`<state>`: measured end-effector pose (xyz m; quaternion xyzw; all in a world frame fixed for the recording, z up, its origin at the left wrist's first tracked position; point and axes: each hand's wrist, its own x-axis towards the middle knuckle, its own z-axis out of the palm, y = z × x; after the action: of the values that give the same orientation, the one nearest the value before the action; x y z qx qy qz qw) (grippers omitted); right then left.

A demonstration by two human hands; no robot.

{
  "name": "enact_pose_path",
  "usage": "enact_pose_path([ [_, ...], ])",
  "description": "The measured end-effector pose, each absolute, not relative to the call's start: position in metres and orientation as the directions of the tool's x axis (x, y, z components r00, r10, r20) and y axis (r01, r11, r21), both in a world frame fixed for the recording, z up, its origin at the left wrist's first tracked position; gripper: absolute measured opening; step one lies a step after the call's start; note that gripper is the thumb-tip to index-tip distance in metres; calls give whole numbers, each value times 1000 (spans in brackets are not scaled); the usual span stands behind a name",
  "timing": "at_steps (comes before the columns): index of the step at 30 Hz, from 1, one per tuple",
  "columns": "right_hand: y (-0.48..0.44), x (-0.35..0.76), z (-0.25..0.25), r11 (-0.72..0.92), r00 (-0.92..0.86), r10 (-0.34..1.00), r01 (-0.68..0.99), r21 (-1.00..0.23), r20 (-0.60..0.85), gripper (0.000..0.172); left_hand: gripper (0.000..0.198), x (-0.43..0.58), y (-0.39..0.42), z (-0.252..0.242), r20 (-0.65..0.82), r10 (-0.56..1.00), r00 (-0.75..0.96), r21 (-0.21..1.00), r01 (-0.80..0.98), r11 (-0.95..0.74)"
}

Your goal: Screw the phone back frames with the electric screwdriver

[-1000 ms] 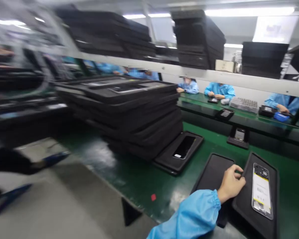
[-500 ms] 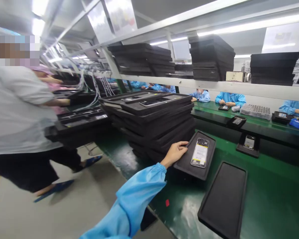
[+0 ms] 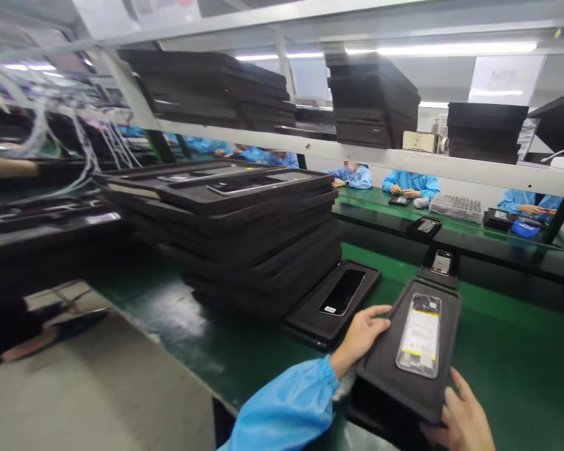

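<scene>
A black tray (image 3: 380, 369) is held between my two hands, tilted above the green table. In it lies an opened phone body (image 3: 419, 335) with a white battery and yellow strips. My left hand (image 3: 364, 332) grips the tray's left edge. My right hand (image 3: 463, 413) holds its lower right edge, fingers partly hidden beneath. Under it, another dark tray shows in part. To the left, a tray (image 3: 305, 313) with a dark-screened phone (image 3: 343, 292) sits against a tall stack of black trays (image 3: 258, 250).
Another tray with a phone body (image 3: 442, 262) lies just beyond my hands. A metal shelf (image 3: 380, 152) crosses above the table, bearing black tray stacks. People in blue sleeves (image 3: 411, 181) work across the table. Part of a person's legs shows at lower left.
The tray with the phone body has moved right, over where the bare tray lay. My right hand has come into view on it. The dark-screened phone is now visible beside the stack.
</scene>
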<state>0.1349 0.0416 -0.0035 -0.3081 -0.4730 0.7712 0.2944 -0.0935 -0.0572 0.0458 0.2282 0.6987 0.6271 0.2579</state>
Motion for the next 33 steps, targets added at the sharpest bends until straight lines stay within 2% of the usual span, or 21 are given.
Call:
enact_pose_path([
  [2, 26, 110, 6, -412, -662, 729, -221, -884, -175, 74, 54, -72, -50, 51, -33, 664, -747, 992, 55, 112],
  [4, 22, 98, 12, -338, -648, 753, -235, -911, -113, 66, 49, -57, -48, 66, 85, 686, -723, 954, 257, 153],
  [6, 21, 95, 18, -247, -646, 761, -199, -948, -63, 57, 51, -47, -48, 85, 160, 752, -639, 829, 501, 249],
  [7, 19, 95, 22, -205, -656, 753, -176, -963, -40, 52, 53, -44, -49, 95, 149, 785, -601, 751, 585, 306],
  [9, 12, 93, 31, -145, -695, 719, -145, -979, -4, 46, 57, -40, -51, 111, 69, 804, -590, 653, 636, 410],
  [12, -1, 83, 43, -97, -723, 689, -155, -983, 46, 52, 43, -42, -55, 126, 0, 792, -611, 618, 622, 480],
  [14, -7, 74, 45, -52, -713, 697, -148, -988, 71, 57, 35, -46, -59, 130, -23, 807, -590, 671, 589, 450],
  [15, -9, 70, 44, -36, -713, 697, -138, -990, 74, 58, 38, -48, -61, 131, -18, 808, -588, 708, 564, 426],
  [18, -13, 70, 40, -45, -724, 688, -115, -992, 53, 61, 48, -53, -74, 132, 67, 786, -614, 844, 456, 284],
  [21, -6, 67, 31, -140, -696, 717, -88, -986, -39, 72, 46, -75, -92, 130, 111, 736, -668, 972, 226, 59],
  [24, 2, 49, 27, -306, -712, 685, -90, -948, -154, 80, 46, -109, -117, 134, 108, 645, -756, 993, 58, -99],
  [27, -9, 16, 31, -424, -797, 584, -139, -895, -152, 71, 51, -134, -140, 145, 168, 561, -811, 982, 89, -166],
  [30, -33, -29, 37, -464, -847, 524, -192, -865, -94, 62, 56, -149, -152, 151, 174, 536, -826, 980, 94, -174],
  [33, -48, -67, 35, -385, -864, 491, -100, -917, -112, 65, 57, -163, -151, 142, 161, 521, -838, 983, 91, -158],
])
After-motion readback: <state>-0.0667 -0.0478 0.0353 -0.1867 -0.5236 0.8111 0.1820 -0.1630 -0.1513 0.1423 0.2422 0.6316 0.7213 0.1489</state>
